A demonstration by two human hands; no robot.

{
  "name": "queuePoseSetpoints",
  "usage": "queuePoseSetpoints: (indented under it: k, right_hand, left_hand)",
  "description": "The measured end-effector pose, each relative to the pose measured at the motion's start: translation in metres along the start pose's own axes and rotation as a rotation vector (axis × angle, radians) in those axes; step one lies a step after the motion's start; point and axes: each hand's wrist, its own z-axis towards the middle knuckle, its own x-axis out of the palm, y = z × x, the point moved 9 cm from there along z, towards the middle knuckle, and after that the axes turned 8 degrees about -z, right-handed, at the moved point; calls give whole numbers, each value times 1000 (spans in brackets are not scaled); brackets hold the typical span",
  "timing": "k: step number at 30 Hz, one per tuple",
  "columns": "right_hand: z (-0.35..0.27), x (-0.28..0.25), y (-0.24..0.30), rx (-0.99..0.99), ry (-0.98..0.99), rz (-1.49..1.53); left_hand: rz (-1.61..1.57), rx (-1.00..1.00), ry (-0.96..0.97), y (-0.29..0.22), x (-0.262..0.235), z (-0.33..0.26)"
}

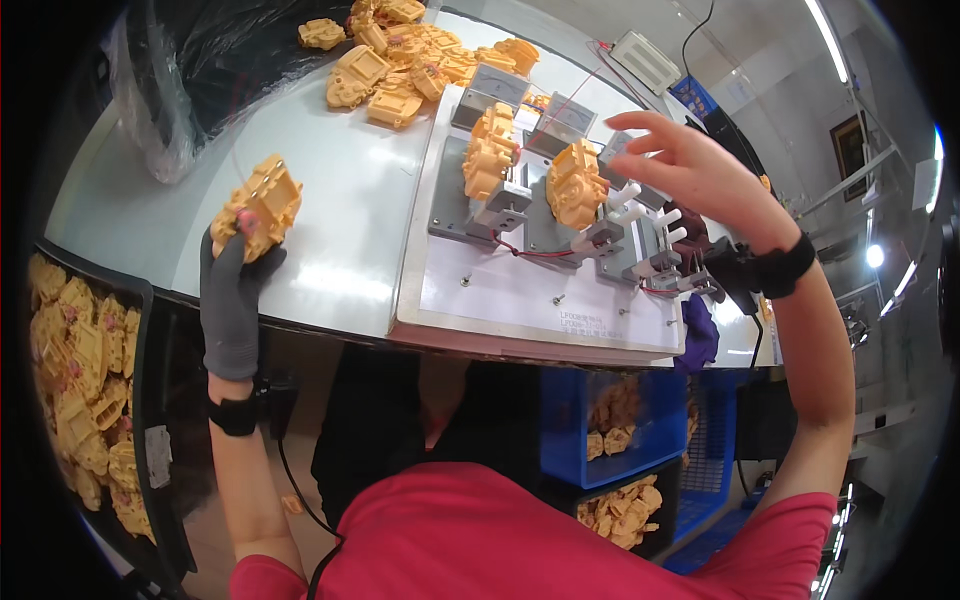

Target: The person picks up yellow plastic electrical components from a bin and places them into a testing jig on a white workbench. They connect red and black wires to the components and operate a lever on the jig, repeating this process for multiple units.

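The person's gloved left hand (232,285) pinches a yellow part (272,198) between thumb and fingers, just above the table (320,265) and left of the white board (475,308). The bare right hand (695,172) is raised over the board's right side, fingers loosely spread and apparently holding nothing; whether its fingertips touch anything behind them cannot be told from this angle.

The step in hand looks like a pause between grips: one part held clear, two more, a left casing (487,160) and a right casing (577,190), sitting upright in grey fixtures on the board. The next move probably calls for the right hand to stay clear of the white pegs (625,197) and red wire (540,254), and for the held part to be kept level.

Behind the casings stand gauges (497,88); farther off lies a yellow pile (405,65). A dark bin (150,345) at far left and a blue crate (562,440) below hold similar pieces.
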Motion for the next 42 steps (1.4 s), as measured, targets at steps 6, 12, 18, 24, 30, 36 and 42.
queuePoseSetpoints:
  k: [6, 12, 18, 24, 30, 36, 42]
  right_hand:
    - [-73, -11, -4, -83, -250, 142]
    - [-143, 29, -41, 95, -539, 381]
    - [-149, 92, -101, 199, -769, 689]
    - [-133, 120, -116, 147, -812, 868]
    - [-126, 123, -117, 26, -849, 1031]
    - [-125, 130, -122, -26, -863, 1134]
    - [-127, 131, -123, -34, -835, 1128]
  left_hand:
    - [-341, -271, 24, -36, 47, -62]
    - [-85, -121, 413, -68, 113, -86]
    - [-783, -717, 240, -34, 184, -90]
    - [-835, -829, 297, -27, 220, -87]
    - [-833, -899, 319, -42, 255, -83]
    - [-1152, -1048, 535, -53, 286, -79]
    - [-1127, -1054, 572, -49, 299, -76]
